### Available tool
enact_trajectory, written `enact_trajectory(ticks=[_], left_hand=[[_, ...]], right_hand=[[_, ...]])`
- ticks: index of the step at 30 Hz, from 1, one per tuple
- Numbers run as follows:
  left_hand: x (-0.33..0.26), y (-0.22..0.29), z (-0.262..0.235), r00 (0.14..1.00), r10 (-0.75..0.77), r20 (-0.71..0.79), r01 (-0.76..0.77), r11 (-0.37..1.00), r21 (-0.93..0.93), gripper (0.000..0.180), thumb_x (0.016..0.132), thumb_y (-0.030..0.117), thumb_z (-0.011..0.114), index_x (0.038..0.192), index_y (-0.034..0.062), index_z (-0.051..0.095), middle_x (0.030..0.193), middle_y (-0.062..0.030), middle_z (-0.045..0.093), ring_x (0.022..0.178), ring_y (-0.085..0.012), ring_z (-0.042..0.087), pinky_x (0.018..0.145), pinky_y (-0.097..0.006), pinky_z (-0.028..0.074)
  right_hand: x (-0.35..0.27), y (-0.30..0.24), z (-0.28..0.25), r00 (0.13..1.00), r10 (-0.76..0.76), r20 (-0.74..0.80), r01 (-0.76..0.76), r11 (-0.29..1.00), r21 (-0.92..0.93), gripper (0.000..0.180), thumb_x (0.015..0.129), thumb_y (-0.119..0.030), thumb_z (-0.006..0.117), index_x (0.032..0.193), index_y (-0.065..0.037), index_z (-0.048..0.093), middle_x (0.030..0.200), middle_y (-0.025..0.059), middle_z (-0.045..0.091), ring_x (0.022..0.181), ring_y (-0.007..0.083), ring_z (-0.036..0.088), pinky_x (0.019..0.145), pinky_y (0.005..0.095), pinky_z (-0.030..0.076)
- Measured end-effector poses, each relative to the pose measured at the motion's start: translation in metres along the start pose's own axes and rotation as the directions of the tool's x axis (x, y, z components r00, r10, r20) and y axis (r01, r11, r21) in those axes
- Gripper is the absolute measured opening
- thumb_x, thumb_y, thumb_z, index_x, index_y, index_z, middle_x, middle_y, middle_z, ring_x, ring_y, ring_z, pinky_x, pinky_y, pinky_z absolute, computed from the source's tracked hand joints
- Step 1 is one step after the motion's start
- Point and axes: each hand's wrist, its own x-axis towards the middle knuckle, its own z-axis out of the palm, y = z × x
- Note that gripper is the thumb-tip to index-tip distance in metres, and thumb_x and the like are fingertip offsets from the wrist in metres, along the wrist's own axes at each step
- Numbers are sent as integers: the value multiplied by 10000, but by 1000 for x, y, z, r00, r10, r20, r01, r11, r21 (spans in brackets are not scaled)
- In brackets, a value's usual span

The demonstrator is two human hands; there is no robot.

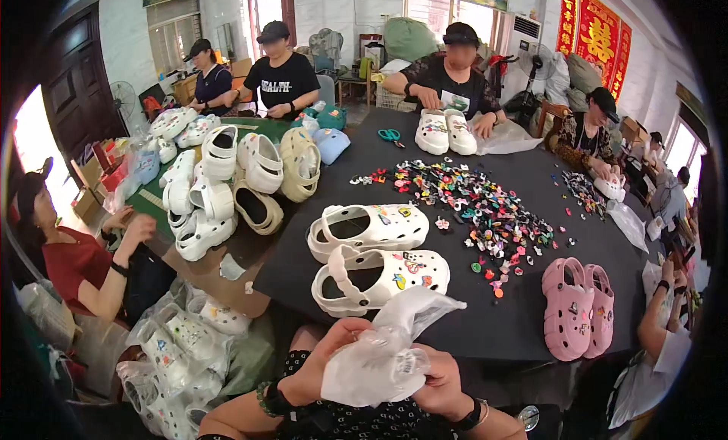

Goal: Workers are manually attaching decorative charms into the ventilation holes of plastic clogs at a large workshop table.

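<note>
A crumpled translucent plastic bag (pixel 375 360) is stretched between my two hands above my lap, at the table's near edge. My left hand (pixel 334 357) grips it by its left side, and the fingers of my right hand (pixel 441 383) pinch its right side. Just beyond the bag lies a pair of white clogs, the nearer clog (pixel 406 282) and the farther clog (pixel 373 228), both with colourful charms on their uppers. The bag's upper corner overlaps the nearer clog's front in view.
Loose shoe charms (pixel 485 212) spread over the dark table (pixel 356 159). Pink clogs (pixel 569 307) stand at right, teal scissors (pixel 390 137) at the back. White clogs (pixel 208 186) pile at left; bagged clogs (pixel 178 341) sit below. Several co-workers surround the tables, one handling white clogs (pixel 447 131).
</note>
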Motion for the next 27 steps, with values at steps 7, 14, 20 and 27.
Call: enact_trajectory(ticks=[7,14,20,27], left_hand=[[8,7,12,995,9,-96,-2,998,68,640,754,-15,771,1242,103,374,1230,-57,523,1132,-136,543,966,-302,452],[93,68,-48,825,530,-198,-173,569,804,476,684,-156,575,1101,54,483,1006,-42,578,922,-130,589,758,-279,486],[161,95,-99,856,486,174,-62,-238,969,279,702,-16,617,975,34,591,746,-173,633,712,-346,646,631,-423,497],[225,55,-105,970,144,193,-71,-596,800,70,707,75,632,707,34,689,748,-176,666,744,-364,660,690,-444,536]], right_hand=[[6,-7,-8,996,44,73,-41,998,-38,219,753,32,697,969,-1,711,926,105,705,823,235,668,768,312,506],[12,8,-51,972,-119,-203,-30,792,-610,301,789,32,680,1082,-32,666,1136,154,647,984,317,652,820,372,542],[-28,62,-114,925,-78,-373,-269,559,-784,186,796,51,641,974,1,655,1156,187,592,1060,375,581,903,431,489],[-48,92,-120,941,-84,-329,-275,380,-883,217,783,37,612,993,-17,611,1118,137,597,1087,336,557,893,442,441]])
